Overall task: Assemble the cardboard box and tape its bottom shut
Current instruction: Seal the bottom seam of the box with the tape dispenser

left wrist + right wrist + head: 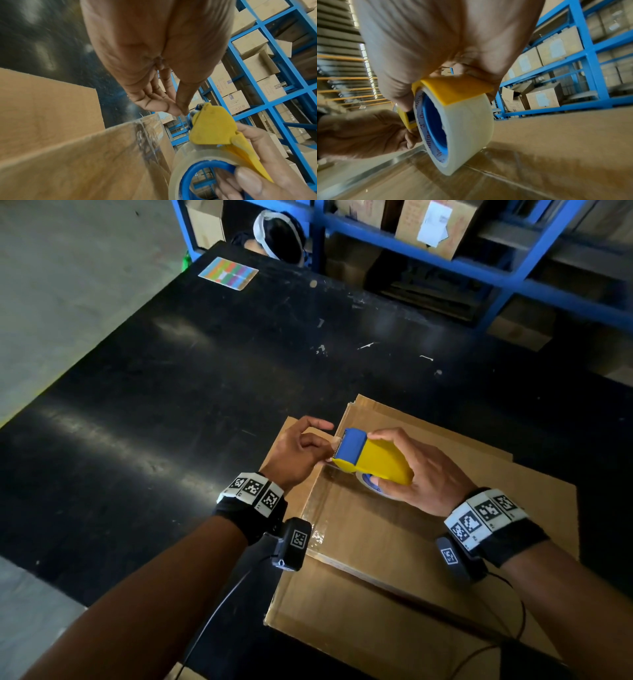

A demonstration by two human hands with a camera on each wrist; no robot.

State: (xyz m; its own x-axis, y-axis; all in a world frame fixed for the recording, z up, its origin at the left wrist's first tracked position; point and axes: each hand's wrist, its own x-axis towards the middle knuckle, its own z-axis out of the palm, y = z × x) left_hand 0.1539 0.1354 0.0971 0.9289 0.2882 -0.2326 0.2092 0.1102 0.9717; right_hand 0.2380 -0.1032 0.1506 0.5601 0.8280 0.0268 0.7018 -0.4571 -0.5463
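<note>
Lying at the upper left of the head view, a card of coloured squares sits on the black desk; no writing on it can be read. Lower and toward the centre, the left hand hovers at the far left corner of the cardboard box, its thumb and fingers pinched together at the toothed edge of the tape dispenser. Whether a tape end sits in that pinch cannot be told. A strip of clear tape runs along the left side of the box toward the bottom of the frame.

Just right of the left hand, the yellow and blue dispenser is gripped by the right hand, fingers wrapped around its body and through the blue core of the tape roll. Purple print rings the side of the roll, too blurred to read. The roll touches the box top in the right wrist view.

The box fills the lower centre and right of the head view, beneath both hands. At the upper right stands a blue shelf rack stacked with cartons bearing white labels, illegible here.
</note>
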